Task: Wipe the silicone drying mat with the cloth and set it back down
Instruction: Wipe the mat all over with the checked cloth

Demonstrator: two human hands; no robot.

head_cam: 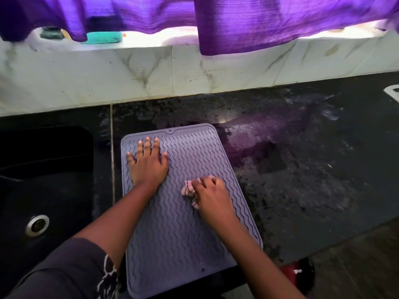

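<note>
1. Your right hand [212, 197] is curled round the cloth [188, 189], bunching it into a wad and pressing it onto the mat; pink folds stick out past your knuckles on the left.
2. Your left hand [149, 165] lies flat with the fingers spread, palm down on the mat's far-left part, pinning it in place.
3. The silicone drying mat [183, 244] lies ribbed side up on the dark table [302, 169]. Its long axis runs away from you towards the tiled wall [86, 78], and its near end seems to hang over the table's front edge.
4. The cloth sits about halfway along the mat, on the right half. Ribbed surface stretches ahead towards the wall and back towards you, so I judge the strokes should follow that long axis, with the right hand nearer the right edge and the near end.
5. The left hand covers its own patch, which probably needs a pass once you shift it.
6. A black sink [43, 180] lies just left of the mat, and a purple curtain [259, 22] hangs above the wall.
</note>
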